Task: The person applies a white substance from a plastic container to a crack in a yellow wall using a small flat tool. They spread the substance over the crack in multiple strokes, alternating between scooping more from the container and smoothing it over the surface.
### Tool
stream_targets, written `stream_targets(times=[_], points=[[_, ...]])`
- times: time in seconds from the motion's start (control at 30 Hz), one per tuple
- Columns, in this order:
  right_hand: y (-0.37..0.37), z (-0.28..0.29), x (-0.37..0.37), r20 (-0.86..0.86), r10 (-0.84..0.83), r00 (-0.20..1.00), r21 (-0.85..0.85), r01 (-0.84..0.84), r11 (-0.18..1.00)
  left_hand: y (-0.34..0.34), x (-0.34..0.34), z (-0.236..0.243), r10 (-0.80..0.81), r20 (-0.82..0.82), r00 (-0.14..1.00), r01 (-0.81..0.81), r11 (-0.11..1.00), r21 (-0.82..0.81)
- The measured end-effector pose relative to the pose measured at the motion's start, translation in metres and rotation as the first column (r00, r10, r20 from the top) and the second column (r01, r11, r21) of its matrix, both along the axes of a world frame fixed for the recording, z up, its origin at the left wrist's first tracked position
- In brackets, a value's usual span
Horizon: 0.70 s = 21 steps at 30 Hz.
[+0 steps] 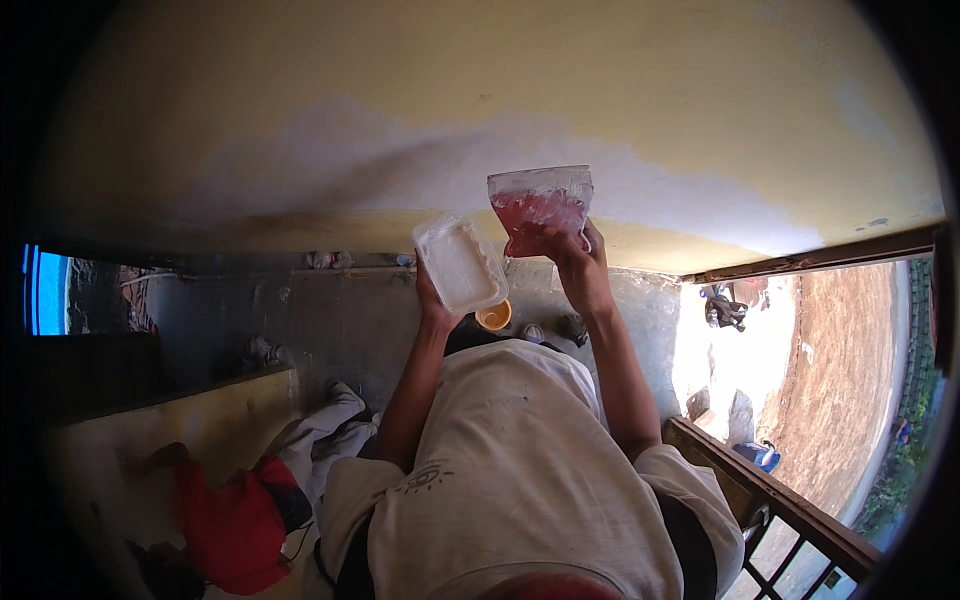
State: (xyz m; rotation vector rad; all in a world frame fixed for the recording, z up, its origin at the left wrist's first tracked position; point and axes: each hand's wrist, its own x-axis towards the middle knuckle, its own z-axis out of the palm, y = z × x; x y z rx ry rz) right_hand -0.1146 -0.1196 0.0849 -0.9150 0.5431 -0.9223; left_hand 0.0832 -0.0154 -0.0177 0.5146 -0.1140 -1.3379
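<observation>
My left hand [430,295] grips a clear rectangular plastic tub [460,260] coated with white paste, raised at chest height. My right hand [578,262] is closed on the lower part of a wide red putty spreader [535,200], which has white paste smeared toward its upper edge and is held up just right of the tub. Both are in front of a pale yellow wall [690,110] with whitish patched areas. An orange bucket [493,318] sits on the grey floor below the tub, near my feet.
A person in a red top [230,520] and light trousers is at lower left beside a low yellow wall [200,410]. A dark railing [800,530] borders the lower right, with sunlit ground [830,350] beyond. Small items [325,260] lie along the wall's base.
</observation>
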Motion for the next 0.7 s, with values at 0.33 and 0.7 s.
stream_targets(times=[0.33, 0.7], points=[[0.028, 0.025, -0.031, -0.466, -0.052, 0.883, -0.355, -0.133, 0.925, 0.014, -0.033, 0.016, -0.015, 0.094, 0.995, 0.015, 1.0, 0.009], [0.052, 0.018, -0.054, -0.637, -0.299, 0.71, -0.405, 0.022, 0.914, 0.009, -0.096, -0.008, -0.299, -0.351, 0.888, 0.249, 0.951, -0.18]])
